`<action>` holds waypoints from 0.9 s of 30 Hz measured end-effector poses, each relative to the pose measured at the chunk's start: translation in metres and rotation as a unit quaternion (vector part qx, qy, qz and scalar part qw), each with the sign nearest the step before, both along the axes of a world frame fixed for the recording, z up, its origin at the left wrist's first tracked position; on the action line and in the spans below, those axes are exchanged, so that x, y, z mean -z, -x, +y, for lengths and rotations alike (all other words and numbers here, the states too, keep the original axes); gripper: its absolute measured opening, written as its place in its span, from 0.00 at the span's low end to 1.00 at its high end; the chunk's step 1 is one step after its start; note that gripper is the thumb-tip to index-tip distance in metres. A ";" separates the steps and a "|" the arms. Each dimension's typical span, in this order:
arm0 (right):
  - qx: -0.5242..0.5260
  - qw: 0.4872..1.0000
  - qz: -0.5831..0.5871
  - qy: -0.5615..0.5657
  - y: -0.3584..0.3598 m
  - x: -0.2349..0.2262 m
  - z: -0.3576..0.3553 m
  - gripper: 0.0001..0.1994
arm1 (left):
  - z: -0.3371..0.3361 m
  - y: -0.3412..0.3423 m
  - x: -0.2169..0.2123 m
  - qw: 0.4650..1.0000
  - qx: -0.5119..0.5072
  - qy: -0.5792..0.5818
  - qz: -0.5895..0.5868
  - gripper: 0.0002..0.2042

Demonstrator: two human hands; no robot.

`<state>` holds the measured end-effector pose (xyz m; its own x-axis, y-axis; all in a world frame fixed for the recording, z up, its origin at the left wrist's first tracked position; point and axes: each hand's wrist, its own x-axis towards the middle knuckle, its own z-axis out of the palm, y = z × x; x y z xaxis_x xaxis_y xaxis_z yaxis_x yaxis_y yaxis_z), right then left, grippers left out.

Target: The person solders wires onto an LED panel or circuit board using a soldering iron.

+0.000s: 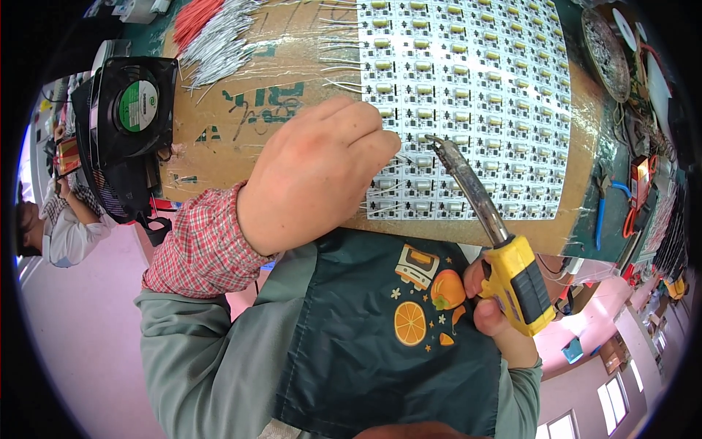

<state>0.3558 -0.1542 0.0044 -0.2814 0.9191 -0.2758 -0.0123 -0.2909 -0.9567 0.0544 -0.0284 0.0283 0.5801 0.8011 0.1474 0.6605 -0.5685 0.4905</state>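
Observation:
My right hand [491, 311] grips a yellow and black soldering gun [521, 282]. Its long metal barrel slants up and to the left, with the bent tip over a white circuit board panel [504, 102]. Rows of small identical modules with yellowish components cover this panel. At the panel's left edge is my left hand [314, 164], back upward, its fingers closed and bent down beside the tip. Whatever lies between those fingertips is hidden. Thin white wires [340, 62] stick out leftward from the panel's edge, above and below my left hand.
A bundle of red and white wires [212, 44] lies at the far left on the brown cardboard [219, 157]. A black fan [135, 106] stands at the left. To the right are blue-handled pliers [601, 212] and a round metal dish [605, 55]. Another person [69, 227] sits far left.

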 end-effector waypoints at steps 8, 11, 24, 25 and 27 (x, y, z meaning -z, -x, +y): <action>0.023 0.998 0.051 0.003 -0.002 0.003 -0.003 0.22 | 0.003 -0.002 -0.005 1.000 -0.009 -0.015 0.023 0.11; 0.025 0.998 0.050 0.004 -0.004 0.005 -0.005 0.22 | 0.008 -0.002 -0.006 0.999 0.000 -0.042 -0.019 0.10; 0.029 0.998 0.060 0.020 -0.008 0.018 -0.017 0.39 | 0.016 -0.018 -0.008 0.993 0.052 -0.005 0.109 0.09; 0.020 0.998 0.059 0.003 -0.008 0.019 -0.015 0.39 | 0.015 -0.019 -0.007 0.991 0.054 -0.024 0.122 0.09; 0.012 0.998 0.060 -0.013 -0.008 0.019 -0.015 0.39 | 0.014 -0.018 -0.007 0.991 0.055 -0.007 0.122 0.10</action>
